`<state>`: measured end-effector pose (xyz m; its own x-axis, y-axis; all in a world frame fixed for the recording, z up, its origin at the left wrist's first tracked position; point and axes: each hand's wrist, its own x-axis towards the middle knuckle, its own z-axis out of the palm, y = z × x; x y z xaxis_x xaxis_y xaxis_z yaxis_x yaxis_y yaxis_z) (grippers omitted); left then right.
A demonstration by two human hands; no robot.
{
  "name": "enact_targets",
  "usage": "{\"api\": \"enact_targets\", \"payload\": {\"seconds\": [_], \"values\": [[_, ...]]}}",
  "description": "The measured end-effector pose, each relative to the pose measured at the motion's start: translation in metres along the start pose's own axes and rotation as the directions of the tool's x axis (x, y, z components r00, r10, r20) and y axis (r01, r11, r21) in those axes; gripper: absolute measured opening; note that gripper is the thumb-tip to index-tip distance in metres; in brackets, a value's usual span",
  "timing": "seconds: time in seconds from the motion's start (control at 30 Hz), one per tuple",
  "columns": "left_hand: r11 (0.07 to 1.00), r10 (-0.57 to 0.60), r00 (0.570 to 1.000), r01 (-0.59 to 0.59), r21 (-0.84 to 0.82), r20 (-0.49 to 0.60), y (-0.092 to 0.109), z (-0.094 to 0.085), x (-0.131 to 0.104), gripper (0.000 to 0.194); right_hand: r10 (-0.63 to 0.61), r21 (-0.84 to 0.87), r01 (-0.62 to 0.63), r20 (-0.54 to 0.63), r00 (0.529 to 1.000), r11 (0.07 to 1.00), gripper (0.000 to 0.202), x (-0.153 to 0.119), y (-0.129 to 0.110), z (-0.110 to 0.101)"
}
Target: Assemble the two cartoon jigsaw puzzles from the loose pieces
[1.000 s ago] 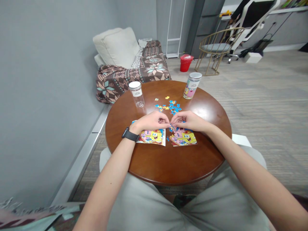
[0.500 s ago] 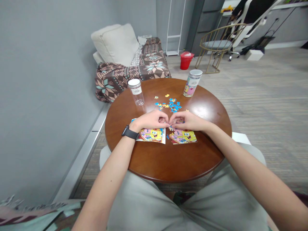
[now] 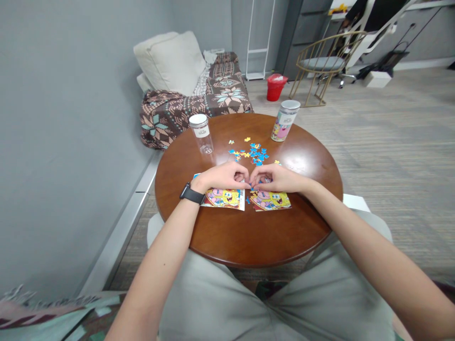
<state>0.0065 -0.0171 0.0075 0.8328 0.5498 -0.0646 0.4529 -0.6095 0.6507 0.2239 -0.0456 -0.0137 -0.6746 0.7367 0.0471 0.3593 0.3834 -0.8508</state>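
My left hand reaches over the printed picture card, its fingers curled and tips pinched together. Facing it, my right hand bends over the upper edge of the partly assembled jigsaw puzzle, thumb and fingers closed in a pinch. Both sets of fingertips meet at the puzzle's upper left, around a small blue puzzle piece that they partly hide. Which hand grips it more is hard to see. One loose blue piece lies between card and puzzle. Beyond the hands, several loose puzzle pieces are scattered.
On the round wooden table a clear jar with a white lid stands back left. A printed canister stands back right. Past the table are a patterned sofa, a red bin and a wire-framed chair.
The view has shifted very slightly. Both hands keep nearly the same place and pose, with only small fingertip movement at the puzzle's upper left.
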Motion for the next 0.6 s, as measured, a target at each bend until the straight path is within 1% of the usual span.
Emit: {"api": "enact_targets", "payload": {"seconds": [0.27, 0.4, 0.6], "values": [[1.000, 0.002, 1.000, -0.002, -0.013, 0.008, -0.0029, 0.0007, 0.0002, 0.030, -0.018, -0.123, 0.017, -0.006, 1.000, 0.992, 0.018, 0.0004, -0.0039, -0.0006], [1.000, 0.000, 1.000, 0.000, -0.014, 0.008, -0.0035, 0.0009, 0.0004, 0.030, -0.014, -0.122, 0.014, -0.001, 1.000, 0.992, 0.020, 0.0004, -0.0021, -0.0008], [1.000, -0.009, 1.000, 0.009, 0.007, -0.024, -0.0059, 0.0022, 0.0008, 0.034, -0.035, -0.091, 0.035, -0.002, 0.999, 0.995, 0.023, 0.0011, -0.0006, 0.0012]]}}
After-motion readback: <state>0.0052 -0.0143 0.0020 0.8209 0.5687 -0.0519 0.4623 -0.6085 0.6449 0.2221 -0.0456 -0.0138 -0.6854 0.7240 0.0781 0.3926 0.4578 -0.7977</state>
